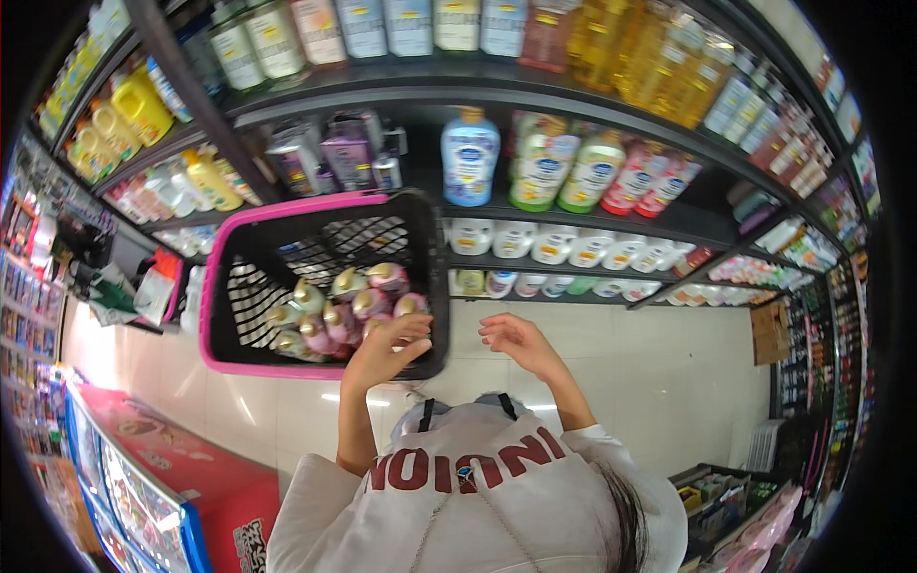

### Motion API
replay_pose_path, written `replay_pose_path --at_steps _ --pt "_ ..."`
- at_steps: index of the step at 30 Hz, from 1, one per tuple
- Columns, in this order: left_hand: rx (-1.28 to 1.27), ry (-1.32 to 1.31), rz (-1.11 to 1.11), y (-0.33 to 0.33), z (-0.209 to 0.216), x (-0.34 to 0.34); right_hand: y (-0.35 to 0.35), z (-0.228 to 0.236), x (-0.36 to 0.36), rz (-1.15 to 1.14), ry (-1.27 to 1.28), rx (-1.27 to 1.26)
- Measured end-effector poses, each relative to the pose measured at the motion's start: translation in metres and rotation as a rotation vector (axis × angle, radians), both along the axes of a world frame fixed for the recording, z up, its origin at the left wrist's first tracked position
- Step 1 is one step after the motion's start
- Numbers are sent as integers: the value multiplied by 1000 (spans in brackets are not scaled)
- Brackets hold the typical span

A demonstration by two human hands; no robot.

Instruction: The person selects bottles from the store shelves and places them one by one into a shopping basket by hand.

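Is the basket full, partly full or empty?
Partly full: bottles bunch toward the near side of the basket, with bare mesh showing beyond.

The basket (436,277) looks plastic, its rim (325,204) smooth, its bottles (339,323) glossy plastic; floor (659,372) glossy; shirt (363,535) matt cloth.

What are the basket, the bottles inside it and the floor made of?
The basket looks like hard plastic: its black sides have moulded lattice holes, its pink rim is smooth. The bottles are probably plastic too, shiny and rounded. The floor seems to be polished tile: it reflects bright streaks.
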State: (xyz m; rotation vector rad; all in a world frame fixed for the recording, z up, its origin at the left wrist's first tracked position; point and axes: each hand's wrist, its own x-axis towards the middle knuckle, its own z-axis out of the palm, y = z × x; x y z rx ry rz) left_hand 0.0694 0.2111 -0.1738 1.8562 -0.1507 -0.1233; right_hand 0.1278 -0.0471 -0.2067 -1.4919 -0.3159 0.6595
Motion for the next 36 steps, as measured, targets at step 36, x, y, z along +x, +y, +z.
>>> replay_pose_path --at_steps 36 --pt "243 -53 -706 -409 -40 216 -364 -17 35 -737 -154 -204"
